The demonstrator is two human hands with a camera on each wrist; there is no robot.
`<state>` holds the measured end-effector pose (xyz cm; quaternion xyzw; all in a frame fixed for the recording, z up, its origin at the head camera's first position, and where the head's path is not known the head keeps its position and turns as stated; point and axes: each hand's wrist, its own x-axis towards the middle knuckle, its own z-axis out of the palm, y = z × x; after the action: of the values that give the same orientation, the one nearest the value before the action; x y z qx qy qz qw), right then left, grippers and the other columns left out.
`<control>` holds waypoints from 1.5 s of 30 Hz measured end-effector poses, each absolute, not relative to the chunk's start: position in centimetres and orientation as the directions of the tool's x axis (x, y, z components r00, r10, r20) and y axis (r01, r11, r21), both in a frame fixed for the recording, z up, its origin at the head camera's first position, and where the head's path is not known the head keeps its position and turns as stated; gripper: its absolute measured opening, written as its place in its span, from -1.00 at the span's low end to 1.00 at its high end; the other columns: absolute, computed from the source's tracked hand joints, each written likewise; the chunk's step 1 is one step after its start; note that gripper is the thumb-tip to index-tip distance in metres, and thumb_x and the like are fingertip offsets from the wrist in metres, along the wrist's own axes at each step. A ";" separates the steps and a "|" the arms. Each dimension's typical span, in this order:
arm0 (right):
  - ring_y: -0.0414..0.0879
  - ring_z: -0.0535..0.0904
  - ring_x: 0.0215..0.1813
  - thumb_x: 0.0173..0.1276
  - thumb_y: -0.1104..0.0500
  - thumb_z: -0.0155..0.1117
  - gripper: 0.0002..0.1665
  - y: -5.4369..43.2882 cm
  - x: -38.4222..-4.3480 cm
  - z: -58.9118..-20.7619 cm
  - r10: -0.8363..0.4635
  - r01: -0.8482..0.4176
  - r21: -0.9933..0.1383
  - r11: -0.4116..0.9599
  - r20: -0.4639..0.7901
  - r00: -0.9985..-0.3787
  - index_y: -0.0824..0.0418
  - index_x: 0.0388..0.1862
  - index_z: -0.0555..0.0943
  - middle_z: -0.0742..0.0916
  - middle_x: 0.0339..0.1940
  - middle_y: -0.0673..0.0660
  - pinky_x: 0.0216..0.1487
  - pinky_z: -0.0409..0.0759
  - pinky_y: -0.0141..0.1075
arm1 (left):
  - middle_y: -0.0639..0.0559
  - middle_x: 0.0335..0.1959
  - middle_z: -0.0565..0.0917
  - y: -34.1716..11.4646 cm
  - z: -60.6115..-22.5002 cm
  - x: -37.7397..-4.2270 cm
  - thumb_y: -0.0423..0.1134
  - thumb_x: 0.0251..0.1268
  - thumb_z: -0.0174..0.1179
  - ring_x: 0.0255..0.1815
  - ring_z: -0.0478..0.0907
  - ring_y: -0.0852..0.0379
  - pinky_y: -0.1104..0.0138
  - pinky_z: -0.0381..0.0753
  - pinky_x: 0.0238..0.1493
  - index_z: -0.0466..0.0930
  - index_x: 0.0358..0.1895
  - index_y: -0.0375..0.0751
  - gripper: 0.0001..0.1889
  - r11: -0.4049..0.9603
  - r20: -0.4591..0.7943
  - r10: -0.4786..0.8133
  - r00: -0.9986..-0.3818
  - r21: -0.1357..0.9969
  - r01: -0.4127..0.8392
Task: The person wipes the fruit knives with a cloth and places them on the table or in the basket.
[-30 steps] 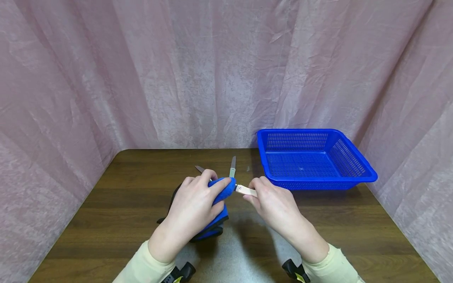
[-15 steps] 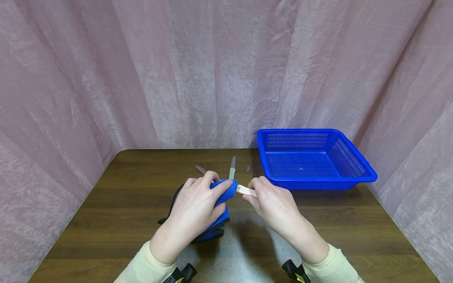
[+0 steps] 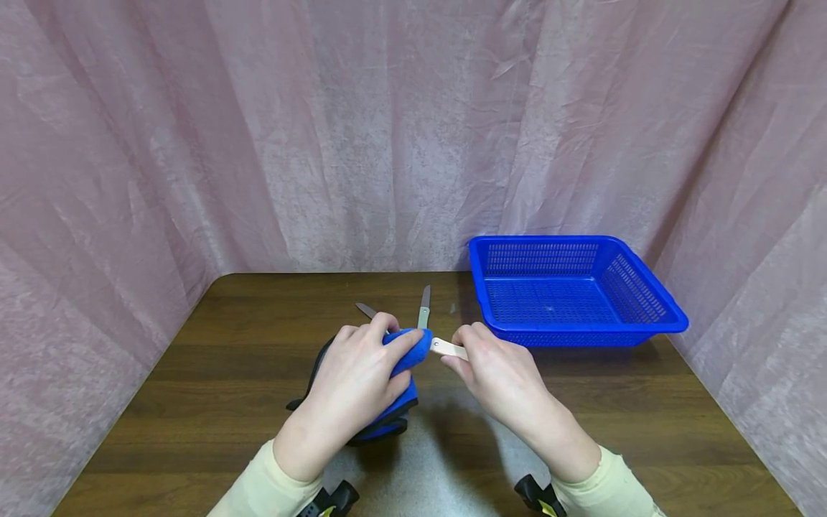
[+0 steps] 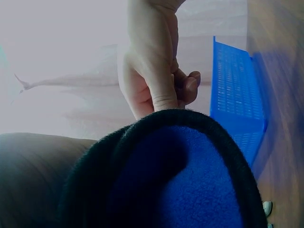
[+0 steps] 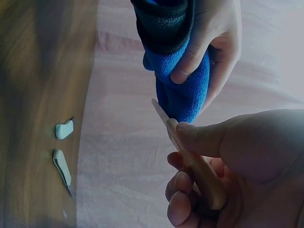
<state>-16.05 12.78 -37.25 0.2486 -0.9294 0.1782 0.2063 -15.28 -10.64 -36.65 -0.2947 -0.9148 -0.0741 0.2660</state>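
Note:
My left hand (image 3: 355, 370) grips a blue cloth (image 3: 408, 359) with black edging, bunched up above the table. My right hand (image 3: 504, 370) holds a small knife (image 3: 450, 349) by its cream handle. Its thin blade (image 5: 160, 111) lies against the cloth in the right wrist view; part of it is hidden there. Behind my left hand, two knives rest on the table: a pale green-handled knife (image 3: 423, 310) with its blade pointing away, and another knife (image 3: 366, 309) partly covered by my hand. In the left wrist view, the cloth (image 4: 204, 185) blocks much of the scene.
A blue plastic basket (image 3: 581, 328) with perforated walls stands at the back right of the wooden table (image 3: 258, 316), just past my right hand. Pink curtains (image 3: 413, 143) hang behind the table and along both sides.
The left hand and cloth have shifted slightly right and nearer to me, and less bare blade shows between cloth and knife handle. The right hand stays nearly in place. The basket has not moved.

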 end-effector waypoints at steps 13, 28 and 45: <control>-0.16 0.52 -0.48 0.43 0.06 0.63 -0.74 12.8 -16.1 -37.3 -0.390 -0.538 -0.229 0.812 0.472 -0.790 0.12 -0.14 0.70 0.63 -0.35 -0.03 -0.54 0.48 -0.23 | -0.10 0.02 0.69 -11.2 -36.7 -15.6 -0.17 0.21 0.56 -0.22 0.78 -0.06 -0.03 0.71 -0.07 0.83 0.26 0.03 -0.50 0.824 0.542 0.484 -0.687 -0.019 0.566; -0.13 0.54 -0.47 0.42 0.06 0.64 -0.73 12.9 -16.0 -37.2 -0.395 -0.551 -0.217 0.806 0.497 -0.773 0.13 -0.14 0.69 0.63 -0.35 -0.03 -0.54 0.50 -0.19 | -0.09 0.04 0.70 -11.7 -36.4 -15.8 -0.16 0.24 0.55 -0.22 0.78 -0.04 -0.02 0.70 -0.09 0.82 0.30 0.08 -0.49 0.845 0.514 0.456 -0.726 0.005 0.535; -0.12 0.54 -0.48 0.43 0.06 0.63 -0.74 12.9 -15.9 -37.1 -0.392 -0.548 -0.222 0.807 0.493 -0.777 0.13 -0.13 0.70 0.64 -0.34 -0.03 -0.53 0.51 -0.18 | -0.15 0.03 0.69 -12.5 -36.6 -16.4 -0.19 0.24 0.54 -0.25 0.78 -0.05 0.00 0.68 -0.17 0.82 0.27 0.02 -0.51 0.853 0.519 0.446 -0.729 -0.001 0.522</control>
<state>-15.91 12.86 -37.10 0.2538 -0.9254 0.1794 0.2169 -16.38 -12.49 -36.59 -0.2610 -0.9270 -0.0724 0.2595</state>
